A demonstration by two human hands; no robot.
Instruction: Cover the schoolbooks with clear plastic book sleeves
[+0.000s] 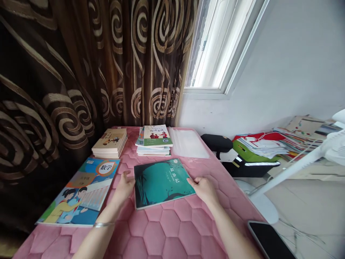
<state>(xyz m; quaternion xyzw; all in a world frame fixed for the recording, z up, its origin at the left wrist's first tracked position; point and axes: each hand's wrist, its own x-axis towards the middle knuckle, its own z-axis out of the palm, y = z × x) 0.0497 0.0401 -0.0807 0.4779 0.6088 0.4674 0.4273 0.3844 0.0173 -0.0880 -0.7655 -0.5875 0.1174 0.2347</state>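
A green book [161, 183] with a dark spine side and pale printed characters lies at a slant over the pink quilted cover. Its right edge is pinched between the thumb and fingers of my right hand [203, 187]. At its left edge, my left hand [126, 185] has curled fingers against the book, partly hidden from view. Left of that hand rests a large blue textbook [81, 194] with two cartoon children. Farther back are a stack of small tan books [110, 142] and a pile of thin books [156, 138] with a white and green one on top.
A clear plastic sheet or folder [190, 144] lies at the back right beside a black case [217, 143]. A dark phone [269, 239] is at the near right edge. Beyond stand a white fan [291, 172] and piled papers [264, 145]. A brown curtain [121, 64] hangs behind.
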